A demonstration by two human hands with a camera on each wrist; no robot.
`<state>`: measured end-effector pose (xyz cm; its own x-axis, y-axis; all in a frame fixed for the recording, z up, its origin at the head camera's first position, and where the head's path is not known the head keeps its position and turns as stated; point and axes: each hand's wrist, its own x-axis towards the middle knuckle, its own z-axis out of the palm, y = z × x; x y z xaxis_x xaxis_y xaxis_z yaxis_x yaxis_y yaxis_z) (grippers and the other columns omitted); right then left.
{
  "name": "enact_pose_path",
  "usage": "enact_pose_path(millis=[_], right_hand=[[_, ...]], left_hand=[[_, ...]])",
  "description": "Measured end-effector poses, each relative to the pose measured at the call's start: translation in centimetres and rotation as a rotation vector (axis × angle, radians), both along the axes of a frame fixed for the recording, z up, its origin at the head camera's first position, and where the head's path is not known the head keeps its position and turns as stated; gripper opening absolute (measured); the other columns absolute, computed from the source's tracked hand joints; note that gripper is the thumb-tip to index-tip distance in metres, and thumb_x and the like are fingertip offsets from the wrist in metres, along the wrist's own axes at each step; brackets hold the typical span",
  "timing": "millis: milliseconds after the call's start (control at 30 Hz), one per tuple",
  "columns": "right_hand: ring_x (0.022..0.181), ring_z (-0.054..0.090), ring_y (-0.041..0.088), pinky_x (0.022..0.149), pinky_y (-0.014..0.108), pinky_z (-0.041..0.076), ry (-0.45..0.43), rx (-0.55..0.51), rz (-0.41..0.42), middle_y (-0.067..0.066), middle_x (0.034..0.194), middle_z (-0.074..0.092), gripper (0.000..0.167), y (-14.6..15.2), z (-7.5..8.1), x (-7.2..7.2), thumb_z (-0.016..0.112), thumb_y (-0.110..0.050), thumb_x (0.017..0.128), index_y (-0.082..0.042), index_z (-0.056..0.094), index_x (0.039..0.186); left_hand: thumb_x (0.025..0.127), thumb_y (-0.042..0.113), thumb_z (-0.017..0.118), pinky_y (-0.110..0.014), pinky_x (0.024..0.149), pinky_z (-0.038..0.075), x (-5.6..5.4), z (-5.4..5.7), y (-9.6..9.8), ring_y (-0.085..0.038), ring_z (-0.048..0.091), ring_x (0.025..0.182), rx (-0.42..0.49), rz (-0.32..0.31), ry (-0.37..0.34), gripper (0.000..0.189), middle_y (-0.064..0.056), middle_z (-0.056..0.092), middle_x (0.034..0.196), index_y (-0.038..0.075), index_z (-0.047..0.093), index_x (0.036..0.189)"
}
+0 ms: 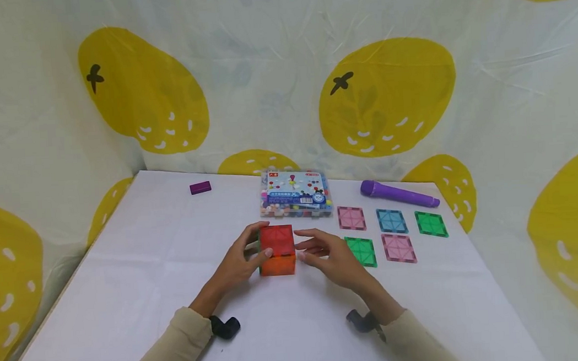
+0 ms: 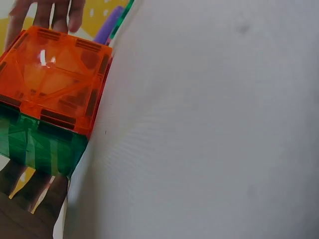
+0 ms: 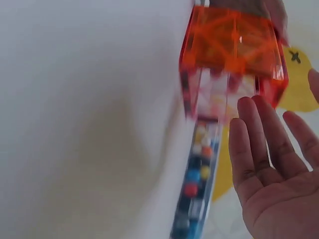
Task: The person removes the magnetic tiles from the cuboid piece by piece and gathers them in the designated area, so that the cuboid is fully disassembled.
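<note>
Cube of translucent magnetic tiles [image 1: 276,241], red above, orange in front, green at left: near the tabletop's [image 1: 152,299] middle, I am clamping it in my left grip [image 1: 239,260]. Right grip [image 1: 337,257]: I am holding its fingers extended just beside the cube's right side; contact, I cannot tell. Loose square tiles [image 1: 392,221], five: lying at right. Purple microphone [image 1: 400,194]: lying behind them. Clear case of coloured balls [image 1: 296,194]: resting behind the cube.

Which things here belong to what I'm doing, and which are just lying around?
In the job:
tile box, gripped by your left hand, right hand beside it
five loose square tiles, probably, being similar panels

Apparently just lying about:
purple microphone
plastic case of coloured pieces
small purple block
</note>
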<state>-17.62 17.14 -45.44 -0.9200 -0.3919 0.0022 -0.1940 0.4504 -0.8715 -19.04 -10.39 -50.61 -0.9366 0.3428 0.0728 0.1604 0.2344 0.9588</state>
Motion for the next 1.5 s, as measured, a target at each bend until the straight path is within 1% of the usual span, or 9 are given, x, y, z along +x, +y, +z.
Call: enact_pose_path(millis=[200,333,467,600,800,967,1200,1367,1500], right_hand=[[0.102,0.071,0.022,0.087,0.022,0.06,-0.117,-0.11,-0.039,0.009,0.122,0.076,0.049,-2.6,-0.7,-0.4,0.076,-0.022,0.1,-0.026,0.064,0.147],[0.095,0.07,0.024,0.083,0.02,0.061,-0.162,-0.191,-0.062,0.013,0.115,0.074,0.049,-2.9,-1.2,-0.5,0.076,-0.016,0.1,-0.024,0.064,0.147],[0.096,0.07,0.026,0.083,0.018,0.061,-0.195,-0.253,-0.063,0.015,0.116,0.072,0.049,-2.9,-1.6,-0.5,0.074,-0.014,0.101,-0.024,0.064,0.148],[0.101,0.071,0.026,0.087,0.018,0.061,-0.201,-0.291,-0.078,0.013,0.126,0.071,0.049,-2.9,-1.8,-0.6,0.074,-0.012,0.1,-0.026,0.065,0.147],[0.108,0.072,0.022,0.092,0.019,0.061,-0.169,-0.368,-0.104,0.009,0.143,0.068,0.051,-3.1,-1.8,-0.5,0.075,-0.006,0.099,-0.021,0.066,0.147],[0.107,0.073,0.021,0.092,0.02,0.062,-0.177,-0.391,-0.117,0.01,0.139,0.07,0.051,-3.2,-2.2,-0.4,0.074,-0.005,0.099,-0.019,0.066,0.147],[0.112,0.077,0.023,0.095,0.029,0.063,-0.289,-0.504,-0.215,0.015,0.125,0.075,0.051,-2.8,-2.4,-0.6,0.074,-0.006,0.099,-0.026,0.067,0.146],[0.114,0.075,0.029,0.099,0.036,0.063,-0.258,-0.494,-0.251,0.016,0.125,0.073,0.048,-1.8,-1.7,-0.8,0.074,-0.009,0.099,-0.026,0.067,0.144],[0.112,0.076,0.028,0.099,0.036,0.063,-0.235,-0.451,-0.281,0.016,0.125,0.073,0.048,-0.4,-1.4,-1.0,0.074,-0.01,0.1,-0.027,0.066,0.144]], left_hand=[[0.099,0.035,0.076,-0.061,0.122,0.043,0.0,-0.2,0.2,-0.033,0.047,0.151,0.02,-0.009,-0.011,0.073,-0.003,0.049,0.163,0.026,0.039,0.162],[0.1,0.032,0.076,-0.061,0.121,0.044,0.0,-0.4,0.0,-0.035,0.048,0.151,0.026,-0.018,0.012,0.073,-0.004,0.048,0.163,0.025,0.039,0.162],[0.1,0.03,0.076,-0.061,0.12,0.045,0.0,-0.4,-0.1,-0.035,0.048,0.151,0.021,-0.026,0.04,0.072,-0.004,0.048,0.164,0.026,0.039,0.162],[0.1,0.03,0.076,-0.059,0.12,0.045,-0.2,-0.3,-0.2,-0.035,0.047,0.152,0.012,-0.028,0.048,0.073,-0.004,0.047,0.165,0.025,0.038,0.163],[0.099,0.031,0.077,-0.058,0.121,0.045,-0.2,-0.4,-0.1,-0.036,0.046,0.152,-0.015,-0.011,0.034,0.075,-0.009,0.047,0.164,0.026,0.037,0.163],[0.099,0.031,0.077,-0.059,0.121,0.045,-0.1,-0.5,-0.1,-0.037,0.046,0.152,-0.018,-0.006,0.022,0.076,-0.01,0.047,0.164,0.025,0.037,0.163],[0.099,0.032,0.078,-0.058,0.122,0.044,0.0,-0.4,0.0,-0.033,0.047,0.151,0.0,-0.004,-0.004,0.073,-0.003,0.048,0.164,0.034,0.039,0.161],[0.099,0.023,0.077,-0.059,0.122,0.044,0.0,-0.4,0.1,-0.035,0.047,0.151,0.004,-0.011,0.007,0.072,-0.005,0.047,0.164,0.032,0.039,0.161],[0.099,0.021,0.077,-0.058,0.122,0.044,0.0,-0.4,0.1,-0.035,0.046,0.152,-0.011,-0.003,0.003,0.073,-0.005,0.044,0.166,0.033,0.039,0.161]])
